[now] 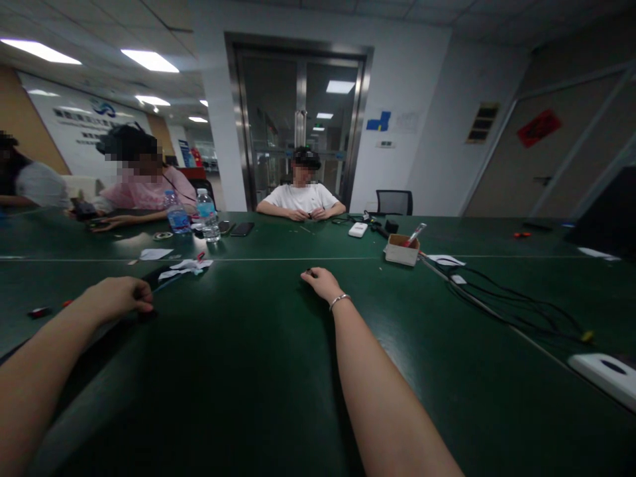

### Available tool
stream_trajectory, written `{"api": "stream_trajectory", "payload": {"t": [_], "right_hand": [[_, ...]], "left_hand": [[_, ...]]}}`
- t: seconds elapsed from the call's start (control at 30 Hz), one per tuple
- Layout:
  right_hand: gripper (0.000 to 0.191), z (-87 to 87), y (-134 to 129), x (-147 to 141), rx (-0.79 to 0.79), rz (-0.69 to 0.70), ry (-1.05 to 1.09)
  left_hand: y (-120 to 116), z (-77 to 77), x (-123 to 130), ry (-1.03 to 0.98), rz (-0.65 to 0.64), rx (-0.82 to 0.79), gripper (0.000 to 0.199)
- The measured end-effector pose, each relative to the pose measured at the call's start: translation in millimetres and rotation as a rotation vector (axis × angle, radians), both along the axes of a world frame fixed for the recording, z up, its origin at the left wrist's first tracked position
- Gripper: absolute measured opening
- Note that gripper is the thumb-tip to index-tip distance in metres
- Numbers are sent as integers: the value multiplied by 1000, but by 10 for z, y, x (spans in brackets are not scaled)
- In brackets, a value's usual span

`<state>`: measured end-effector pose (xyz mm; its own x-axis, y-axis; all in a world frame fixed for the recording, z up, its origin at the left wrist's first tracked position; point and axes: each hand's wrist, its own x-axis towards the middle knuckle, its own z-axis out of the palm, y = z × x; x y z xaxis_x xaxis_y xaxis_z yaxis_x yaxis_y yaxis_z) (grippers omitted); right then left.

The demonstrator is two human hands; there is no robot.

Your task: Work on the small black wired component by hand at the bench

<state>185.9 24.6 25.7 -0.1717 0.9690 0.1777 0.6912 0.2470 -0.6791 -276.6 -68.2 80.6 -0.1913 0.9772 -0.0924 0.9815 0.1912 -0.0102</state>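
My left hand is over the left side of the green table, its fingers curled down and pressed together. A dark patch shows below its fingertips; whether that is a thing or a shadow I cannot make out. Just beyond this hand are a dark flat item with a bluish edge and crumpled white papers. Near the middle of the table my right hand, with a silver bracelet on the wrist, is closed in a pinch. A tiny dark piece shows at its fingertips, too small to name.
Two water bottles and a phone stand and lie farther back. A small open box is right of centre, with black cables and a white device beyond. Other people sit across and at the left.
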Motion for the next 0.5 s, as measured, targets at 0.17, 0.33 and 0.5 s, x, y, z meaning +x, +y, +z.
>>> {"api": "stream_trajectory", "payload": {"t": [0.17,0.33,0.5], "right_hand": [[28,-70,61,-40,14,47,50],[35,-100,54,-41,40,53,10],[29,-137,54,-27,108,21,-75]], "left_hand": [[138,127,399,114,-21,52,50],[365,226,1711,-161,-429,252,45],[658,-82,2825,-562,-588,382,44]]}}
